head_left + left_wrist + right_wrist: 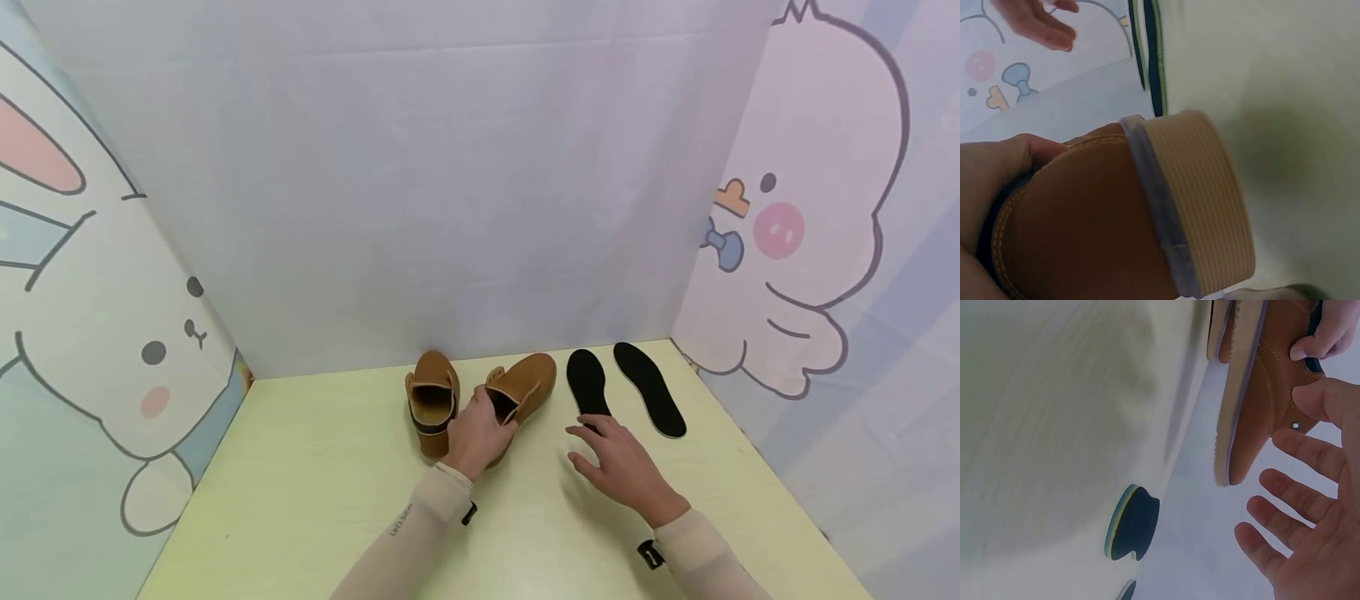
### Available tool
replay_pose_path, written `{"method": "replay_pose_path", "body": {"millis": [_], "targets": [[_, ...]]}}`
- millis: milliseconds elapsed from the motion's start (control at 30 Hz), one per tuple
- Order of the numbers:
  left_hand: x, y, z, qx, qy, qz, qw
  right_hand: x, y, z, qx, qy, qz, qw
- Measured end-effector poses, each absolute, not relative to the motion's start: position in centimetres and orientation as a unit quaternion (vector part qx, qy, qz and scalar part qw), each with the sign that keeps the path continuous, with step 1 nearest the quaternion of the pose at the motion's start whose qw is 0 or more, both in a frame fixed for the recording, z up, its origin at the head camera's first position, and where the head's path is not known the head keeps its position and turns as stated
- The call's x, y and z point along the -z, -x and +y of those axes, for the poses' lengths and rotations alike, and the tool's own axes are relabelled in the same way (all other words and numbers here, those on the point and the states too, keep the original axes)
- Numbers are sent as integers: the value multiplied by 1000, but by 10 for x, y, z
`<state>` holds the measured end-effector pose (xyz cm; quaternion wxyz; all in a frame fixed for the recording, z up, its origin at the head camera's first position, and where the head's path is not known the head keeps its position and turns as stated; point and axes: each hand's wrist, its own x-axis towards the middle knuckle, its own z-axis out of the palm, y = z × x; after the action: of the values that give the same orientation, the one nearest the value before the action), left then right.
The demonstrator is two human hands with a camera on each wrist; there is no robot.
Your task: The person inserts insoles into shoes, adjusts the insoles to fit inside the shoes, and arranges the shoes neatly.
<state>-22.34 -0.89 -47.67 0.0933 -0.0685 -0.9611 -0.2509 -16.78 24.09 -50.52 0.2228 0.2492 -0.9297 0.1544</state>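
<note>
My left hand (476,435) grips a brown shoe (534,382) at its heel collar, fingers inside the opening. In the left wrist view the heel (1085,219) and its ribbed tan sole (1204,200) fill the lower part. The matching brown shoe (435,367) stands on the table just to the left, its toe towards the back. My right hand (628,468) hovers with spread, slightly bent fingers and holds nothing. Its fingertips overlap the near end of a black insole (587,379) in the head view. Another black insole (651,390) lies further right.
The pale yellow table (300,500) runs back to a white cloth wall (420,208). Side panels with a cartoon rabbit (97,317) and a cartoon chick (825,167) stand left and right.
</note>
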Motion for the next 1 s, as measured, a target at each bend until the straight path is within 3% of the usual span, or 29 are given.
{"method": "replay_pose_path", "body": {"millis": [567, 800, 1000], "targets": [[505, 224, -3, 229, 62, -969, 74, 511, 167, 235, -159, -240, -938, 193], [501, 227, -5, 263, 63, -963, 6, 516, 167, 232, -161, -238, -939, 191], [494, 225, -25, 386, 84, -914, -92, 517, 166, 230, -159, -242, -937, 196]]}}
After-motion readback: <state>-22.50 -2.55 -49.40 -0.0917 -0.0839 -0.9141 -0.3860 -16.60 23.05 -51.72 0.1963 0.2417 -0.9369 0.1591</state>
